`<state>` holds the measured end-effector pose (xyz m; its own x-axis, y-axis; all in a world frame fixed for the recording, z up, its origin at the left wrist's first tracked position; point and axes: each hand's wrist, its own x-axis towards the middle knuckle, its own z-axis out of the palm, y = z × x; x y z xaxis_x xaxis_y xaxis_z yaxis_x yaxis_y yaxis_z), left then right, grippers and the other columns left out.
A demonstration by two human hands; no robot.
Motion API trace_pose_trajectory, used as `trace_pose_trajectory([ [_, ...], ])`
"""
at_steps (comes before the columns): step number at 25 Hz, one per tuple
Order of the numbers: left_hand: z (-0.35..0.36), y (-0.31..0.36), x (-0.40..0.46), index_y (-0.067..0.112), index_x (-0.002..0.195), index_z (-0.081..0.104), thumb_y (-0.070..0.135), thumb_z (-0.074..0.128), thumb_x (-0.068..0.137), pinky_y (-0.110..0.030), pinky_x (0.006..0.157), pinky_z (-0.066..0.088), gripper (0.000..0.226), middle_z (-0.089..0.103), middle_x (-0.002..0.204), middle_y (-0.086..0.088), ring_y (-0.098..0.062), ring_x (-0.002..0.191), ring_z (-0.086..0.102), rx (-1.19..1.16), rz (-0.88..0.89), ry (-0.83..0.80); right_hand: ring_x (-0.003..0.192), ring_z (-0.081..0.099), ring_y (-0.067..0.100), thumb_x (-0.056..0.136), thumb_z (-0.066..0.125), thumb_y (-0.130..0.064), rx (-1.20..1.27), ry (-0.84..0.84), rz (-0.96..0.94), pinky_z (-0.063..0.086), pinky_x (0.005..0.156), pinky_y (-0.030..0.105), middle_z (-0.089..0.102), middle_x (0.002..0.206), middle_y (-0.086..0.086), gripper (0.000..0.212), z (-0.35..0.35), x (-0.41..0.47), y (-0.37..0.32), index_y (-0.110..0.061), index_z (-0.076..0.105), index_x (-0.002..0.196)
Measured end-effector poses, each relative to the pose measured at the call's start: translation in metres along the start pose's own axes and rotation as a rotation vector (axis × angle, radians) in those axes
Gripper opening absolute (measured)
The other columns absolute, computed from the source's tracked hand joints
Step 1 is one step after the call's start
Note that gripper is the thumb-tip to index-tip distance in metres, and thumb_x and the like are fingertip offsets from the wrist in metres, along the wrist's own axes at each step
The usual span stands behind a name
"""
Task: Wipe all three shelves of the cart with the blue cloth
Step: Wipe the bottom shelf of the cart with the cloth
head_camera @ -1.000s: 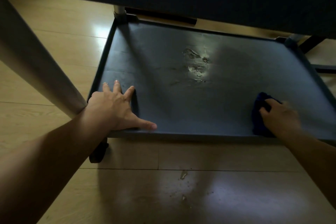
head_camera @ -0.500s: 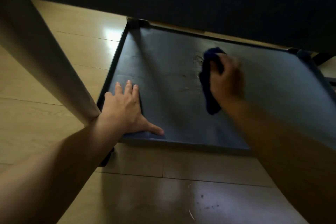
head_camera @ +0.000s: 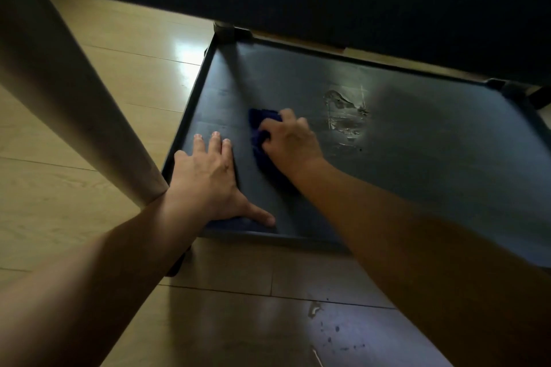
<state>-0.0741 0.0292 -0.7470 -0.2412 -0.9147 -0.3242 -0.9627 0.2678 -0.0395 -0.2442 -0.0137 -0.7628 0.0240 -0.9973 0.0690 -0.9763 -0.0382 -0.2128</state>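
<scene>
Blue cloth (head_camera: pixel 262 131) lay bunched under the right hand (head_camera: pixel 290 140), fingers curled over it, on the bottom shelf (head_camera: pixel 432 158). Left hand (head_camera: pixel 208 176) was spread flat, empty, bracing the near-left corner. Overlapping strokes toward the scuffed patch (head_camera: pixel 346 112) seemed advisable.

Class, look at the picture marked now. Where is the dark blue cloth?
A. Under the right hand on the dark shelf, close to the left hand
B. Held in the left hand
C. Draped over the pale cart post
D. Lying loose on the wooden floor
A: the dark blue cloth is pressed under the right hand on the dark bottom shelf, near the flat left hand.
</scene>
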Motion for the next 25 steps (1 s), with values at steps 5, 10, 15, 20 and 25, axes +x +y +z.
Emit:
trace_pose_trajectory([
  [5, -0.001, 0.0, -0.001, 0.011, 0.164, -0.001, 0.12, 0.029, 0.014, -0.058, 0.118, 0.032, 0.187, 0.004, 0.176, -0.01, -0.038, 0.161, 0.006, -0.007, 0.01, 0.006, 0.102, 0.053, 0.041, 0.09, 0.054, -0.027, -0.08, 0.025, 0.208, 0.045, 0.08, 0.04, 0.051, 0.122, 0.017, 0.03, -0.019, -0.018, 0.098, -0.027, 0.064, 0.119],
  [10, -0.001, 0.0, -0.001, 0.012, 0.164, -0.003, 0.119, 0.032, 0.017, -0.058, 0.12, 0.032, 0.185, 0.002, 0.177, -0.011, -0.038, 0.161, 0.005, 0.009, 0.006, -0.009, 0.1, 0.056, 0.05, 0.092, 0.059, -0.02, -0.152, 0.048, 0.438, 0.049, 0.087, 0.047, 0.052, 0.118, 0.028, 0.026, -0.052, -0.067, 0.207, -0.016, 0.068, 0.116],
  [15, 0.0, 0.0, 0.001, 0.011, 0.164, -0.005, 0.119, 0.03, 0.016, -0.058, 0.12, 0.032, 0.186, 0.0, 0.177, -0.011, -0.038, 0.161, 0.005, 0.012, 0.005, -0.003, 0.104, 0.056, 0.049, 0.094, 0.056, -0.02, -0.214, 0.013, 0.77, 0.047, 0.09, 0.051, 0.053, 0.121, 0.034, 0.033, -0.084, -0.143, 0.31, -0.013, 0.058, 0.126],
  [20, 0.002, -0.003, 0.0, 0.012, 0.164, -0.002, 0.12, 0.025, 0.012, -0.058, 0.118, 0.033, 0.188, 0.002, 0.177, -0.01, -0.038, 0.161, 0.006, -0.011, 0.005, 0.017, 0.104, 0.058, 0.048, 0.094, 0.056, -0.016, -0.122, 0.05, 0.811, 0.05, 0.092, 0.053, 0.06, 0.121, 0.032, 0.035, -0.09, -0.151, 0.315, -0.012, 0.059, 0.128],
  [25, 0.004, -0.004, 0.004, 0.013, 0.164, -0.005, 0.119, 0.023, 0.01, -0.059, 0.119, 0.033, 0.189, 0.002, 0.176, -0.012, -0.04, 0.161, 0.006, -0.018, 0.009, 0.022, 0.101, 0.062, 0.045, 0.093, 0.059, -0.015, -0.014, 0.329, 0.544, 0.053, 0.087, 0.055, 0.066, 0.116, 0.026, 0.032, -0.092, -0.11, 0.241, -0.017, 0.063, 0.124],
])
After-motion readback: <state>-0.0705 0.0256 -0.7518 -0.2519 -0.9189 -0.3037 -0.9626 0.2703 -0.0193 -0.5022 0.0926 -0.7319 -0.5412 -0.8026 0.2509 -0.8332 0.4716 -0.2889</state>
